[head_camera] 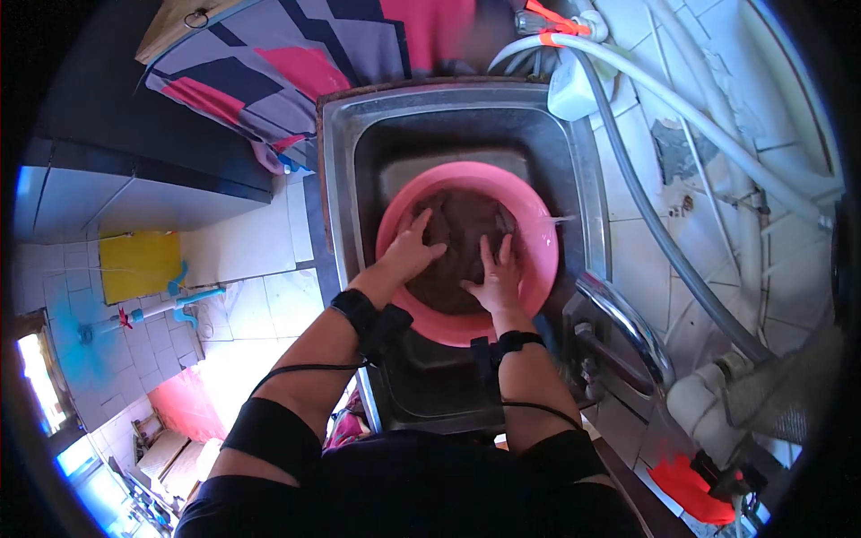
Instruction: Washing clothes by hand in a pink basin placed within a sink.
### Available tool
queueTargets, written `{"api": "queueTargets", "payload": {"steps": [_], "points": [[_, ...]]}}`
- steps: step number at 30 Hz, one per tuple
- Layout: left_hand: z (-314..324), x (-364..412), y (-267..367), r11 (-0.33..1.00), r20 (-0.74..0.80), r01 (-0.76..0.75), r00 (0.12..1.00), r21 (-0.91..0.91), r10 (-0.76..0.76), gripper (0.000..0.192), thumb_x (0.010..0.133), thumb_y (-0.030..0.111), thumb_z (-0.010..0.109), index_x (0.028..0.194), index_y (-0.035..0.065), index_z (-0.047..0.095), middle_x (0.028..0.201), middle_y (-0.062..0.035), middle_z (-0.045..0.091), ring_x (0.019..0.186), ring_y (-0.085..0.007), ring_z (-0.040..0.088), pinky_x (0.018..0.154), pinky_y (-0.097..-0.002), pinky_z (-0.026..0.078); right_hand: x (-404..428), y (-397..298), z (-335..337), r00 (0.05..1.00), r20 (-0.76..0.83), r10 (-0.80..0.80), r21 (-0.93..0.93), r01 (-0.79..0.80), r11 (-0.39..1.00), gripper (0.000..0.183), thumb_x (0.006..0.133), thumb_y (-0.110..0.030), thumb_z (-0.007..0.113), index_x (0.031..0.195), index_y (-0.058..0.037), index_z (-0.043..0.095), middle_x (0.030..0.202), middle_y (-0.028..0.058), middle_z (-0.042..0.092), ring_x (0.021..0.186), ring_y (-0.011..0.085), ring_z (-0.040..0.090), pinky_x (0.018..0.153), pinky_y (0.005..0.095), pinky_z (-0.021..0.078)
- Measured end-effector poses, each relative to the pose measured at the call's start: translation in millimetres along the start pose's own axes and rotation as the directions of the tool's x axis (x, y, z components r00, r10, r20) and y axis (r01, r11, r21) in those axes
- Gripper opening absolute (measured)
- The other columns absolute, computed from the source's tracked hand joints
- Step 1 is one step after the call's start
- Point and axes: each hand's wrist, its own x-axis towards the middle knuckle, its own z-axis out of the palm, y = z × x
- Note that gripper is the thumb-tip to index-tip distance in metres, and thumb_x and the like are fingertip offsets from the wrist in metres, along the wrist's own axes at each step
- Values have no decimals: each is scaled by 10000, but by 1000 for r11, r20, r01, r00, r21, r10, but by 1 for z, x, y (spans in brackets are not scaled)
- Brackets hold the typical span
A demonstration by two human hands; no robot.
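A pink plastic basin (538, 282) stands inside the metal sink (403, 397). Dark brown wet material, apparently cloth in water, fills it (464, 215). My left hand (409, 252) is over the basin's left side, fingers spread, close above or touching the dark material; which one I cannot tell. To its right, my right hand (499, 277) is also over the basin, fingers apart and pointing away from me. Nothing shows gripped in either hand. A small clear streak, perhaps splashing water (559, 219), crosses the basin's right rim.
A chrome faucet (629, 323) arches at the sink's right. Grey hoses (625, 168) run along the tiled wall, beside a white plastic container (578, 87) at the sink's far right corner. A patterned curtain (303, 60) hangs beyond. Far left is a blue fan (87, 333).
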Motion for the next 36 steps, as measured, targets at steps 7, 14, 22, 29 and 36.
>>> {"api": "queueTargets", "payload": {"steps": [7, 14, 22, 29, 36], "points": [[22, 19, -17, 985, -85, 73, 993, -157, -87, 770, 701, 292, 615, 1324, 53, 230, 1335, -278, 199, 1235, -376, 252, 1007, -359, 262, 12, 10, 10, 996, 84, -27, 20, 25, 999, 542, 590, -97, 680, 1105, -192, 539, 1332, 164, 255, 1121, 345, 381, 858, 426, 399], [35, 40, -20, 855, -62, 101, 986, -509, -153, 727, 745, 360, 586, 1316, 48, 261, 1315, -201, 305, 1208, -329, 319, 984, -350, 291, -2, -41, -61, 985, -49, 166, 943, -9, 333, 256, 598, 37, 550, 848, -6, 584, 794, 47, 562, 753, 129, 528, 705, 246, 417], [23, -8, 54, -232, 474, 460, 880, -857, -8, 576, 810, 532, 432, 1146, 65, 466, 1102, -137, 525, 1001, -291, 510, 903, -417, 384, -34, -52, -95, 893, -439, -99, 681, 403, 612, 306, 608, -126, 542, 890, -16, 584, 1003, 178, 514, 932, 304, 518, 788, 365, 418], [42, -27, 43, -273, 364, 349, 931, -897, -6, 480, 871, 447, 366, 1109, 51, 495, 1078, -129, 538, 983, -281, 523, 893, -403, 401, -29, -81, -86, 878, -454, -152, 504, 394, 769, 560, 664, -419, 673, 1086, -89, 509, 1223, 267, 321, 1038, 423, 442, 857, 455, 385], [29, -58, 75, 645, -71, 59, 982, -762, -173, 312, 855, 249, 421, 1025, 8, 523, 941, -146, 563, 878, -190, 550, 757, -362, 440, -3, -66, -68, 963, -257, 84, 759, 147, 634, 446, 736, -362, 623, 1037, -46, 530, 1067, 210, 502, 945, 319, 518, 811, 403, 400]]}}
